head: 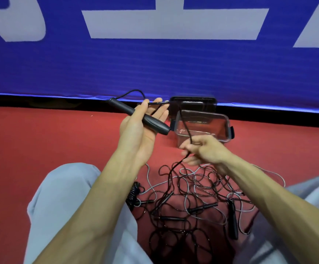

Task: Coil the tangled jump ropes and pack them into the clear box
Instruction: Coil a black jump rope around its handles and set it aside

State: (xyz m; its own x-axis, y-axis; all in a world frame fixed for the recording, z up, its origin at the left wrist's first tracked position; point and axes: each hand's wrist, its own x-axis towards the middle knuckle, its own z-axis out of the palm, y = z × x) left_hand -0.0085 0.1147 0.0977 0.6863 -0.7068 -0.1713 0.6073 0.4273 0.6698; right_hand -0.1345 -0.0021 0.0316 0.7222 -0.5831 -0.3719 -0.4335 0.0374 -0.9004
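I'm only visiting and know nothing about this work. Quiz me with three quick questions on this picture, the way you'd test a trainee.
1. True or false: the clear plastic box already holds a coiled rope.
2. Which hand holds the black jump-rope handle? A) left B) right C) neither
3. Fill in: the right hand pinches a thin black ____.

Key
1. False: no rope is in it.
2. A: it lies across the palm of the left hand, under the thumb.
3. cord
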